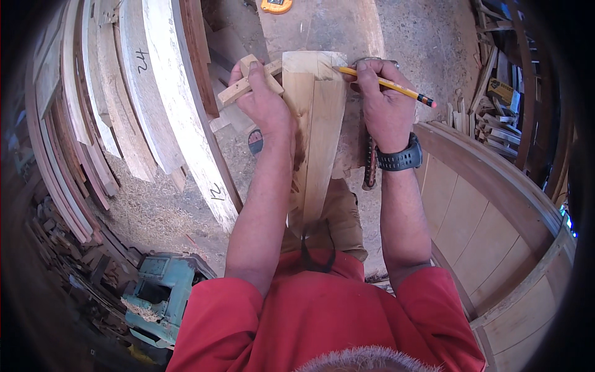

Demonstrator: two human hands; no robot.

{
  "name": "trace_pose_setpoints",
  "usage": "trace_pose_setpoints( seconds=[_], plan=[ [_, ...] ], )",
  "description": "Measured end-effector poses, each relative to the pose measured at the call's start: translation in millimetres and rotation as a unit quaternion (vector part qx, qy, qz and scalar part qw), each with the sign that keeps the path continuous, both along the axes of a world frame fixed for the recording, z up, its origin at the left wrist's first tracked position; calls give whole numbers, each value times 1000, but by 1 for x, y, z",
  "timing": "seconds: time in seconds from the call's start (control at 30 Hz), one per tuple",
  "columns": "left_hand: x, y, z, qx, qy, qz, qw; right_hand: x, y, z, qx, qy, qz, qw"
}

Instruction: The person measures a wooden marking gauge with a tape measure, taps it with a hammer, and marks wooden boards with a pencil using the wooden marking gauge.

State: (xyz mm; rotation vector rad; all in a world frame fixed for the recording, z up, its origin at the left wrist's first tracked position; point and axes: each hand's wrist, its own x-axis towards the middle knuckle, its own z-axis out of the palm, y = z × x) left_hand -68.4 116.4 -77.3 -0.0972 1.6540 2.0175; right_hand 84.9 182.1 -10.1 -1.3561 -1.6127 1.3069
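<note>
A thick pale wooden board [325, 124] runs lengthwise in front of me, its near end close to my body. Beside its far left edge, my left hand [263, 102] is closed round a small wooden gauge [234, 92] made of two crossed sticks, with the thumb pressed on top. At the far right corner, my right hand [387, 105] pinches a yellow pencil [400, 88] with a pink eraser. The pencil's point is at the board's right edge. Dark stains mark the board's left side. My right wrist wears a black watch [400, 156].
Long planks [170, 80] lean at the left. An orange tape measure [276, 5] lies at the far end. A green machine [164, 291] stands at the lower left. Panelled wooden doors [471, 217] are on the right, with offcuts [499, 130] beyond. A dark ridged bar [370, 164] is below my right hand.
</note>
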Motion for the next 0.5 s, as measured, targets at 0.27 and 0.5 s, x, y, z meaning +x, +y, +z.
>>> trace_pose_setpoints(
  seconds=[0.27, 0.5],
  plan=[
    [1, 1, 3, 0, -15, -4, 1000, -9, 7, -1, 24, -10, -17, 1000],
    [2, 1, 3, 7, -19, -6, 1000, -13, 13, -4, 18, -2, -22, 1000]
  ],
)
